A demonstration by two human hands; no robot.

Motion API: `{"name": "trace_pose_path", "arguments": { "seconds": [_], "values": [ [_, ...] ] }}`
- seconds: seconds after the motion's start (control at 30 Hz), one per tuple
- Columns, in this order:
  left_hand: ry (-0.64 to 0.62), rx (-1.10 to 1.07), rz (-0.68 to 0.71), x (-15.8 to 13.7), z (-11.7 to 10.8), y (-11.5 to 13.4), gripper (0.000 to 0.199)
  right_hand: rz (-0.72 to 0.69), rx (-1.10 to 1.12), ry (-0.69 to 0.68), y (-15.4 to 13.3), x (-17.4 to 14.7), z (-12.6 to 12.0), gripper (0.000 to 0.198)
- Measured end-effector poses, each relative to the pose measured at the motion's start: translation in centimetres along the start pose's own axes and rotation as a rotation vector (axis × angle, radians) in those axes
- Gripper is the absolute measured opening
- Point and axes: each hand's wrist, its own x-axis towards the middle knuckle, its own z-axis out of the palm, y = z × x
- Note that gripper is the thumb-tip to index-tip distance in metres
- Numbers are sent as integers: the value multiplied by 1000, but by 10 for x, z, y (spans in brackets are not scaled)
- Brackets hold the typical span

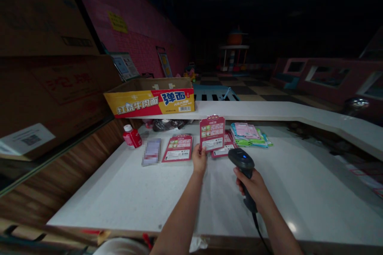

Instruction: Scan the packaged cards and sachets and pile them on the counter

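My left hand pinches the lower left corner of a pink printed card pack, held up with its barcode side facing me. Wrapped around the handle of a black barcode scanner is my right hand; a blue light glows on the scanner's top and its cord hangs down towards me. Behind the raised pack, another pink pack lies partly covered on the white counter. To the left rests a similar pink pack. A pile of green, blue and pink packets lies to the right.
A small red bottle with a white cap stands at the left beside a blurred purple pack. A yellow and red carton sits on the raised ledge. Large brown boxes are stacked at far left.
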Motion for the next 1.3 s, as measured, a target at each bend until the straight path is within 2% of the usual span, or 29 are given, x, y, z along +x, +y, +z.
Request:
{"name": "trace_pose_path", "arguments": {
  "seconds": [0.1, 0.23, 0.4, 0.57, 0.7, 0.77, 0.83, 0.9, 0.97, 1.03, 1.07, 1.17, 1.3],
  "values": [
    [-20, -51, 87, -6, -2, 5, 34, -1, 20, 21, 0, -4, -5, 43],
    [72, -80, 95, -12, -18, 15, 28, -3, 6, 45, -1, -8, -10, 44],
    [318, -23, 64, -5, -74, 24, 32, 17, -9, 28, -3, -11, -7, 43],
    [399, 329, -103, 9, -132, 30, 29, 32, -19, -37, 0, -11, 1, 40],
    [270, 749, -239, 11, -148, 45, 30, 1, -22, -53, 2, -11, 7, 38],
    [260, 978, -213, 8, -147, 53, 31, -12, -30, -52, 1, -12, 9, 37],
    [268, 1130, -91, 3, -145, 58, 34, -21, -39, -54, 0, -13, 9, 36],
    [132, 1135, 91, -1, -141, 57, 40, -31, -42, -50, -1, -14, 9, 36],
    [-141, 1047, 252, -3, -138, 50, 41, -32, -45, -45, -2, -14, 8, 36],
    [-362, 971, 324, -6, -135, 41, 39, -27, -46, -48, -1, -13, 9, 36],
    [-412, 952, 332, -7, -133, 37, 38, -22, -46, -48, -1, -13, 9, 36],
    [-408, 924, 334, -11, -129, 30, 35, -7, -37, -44, 0, -13, 10, 36],
    [-347, 900, 347, -12, -127, 31, 41, -6, -24, -49, 2, -13, 10, 37]
  ]
}}
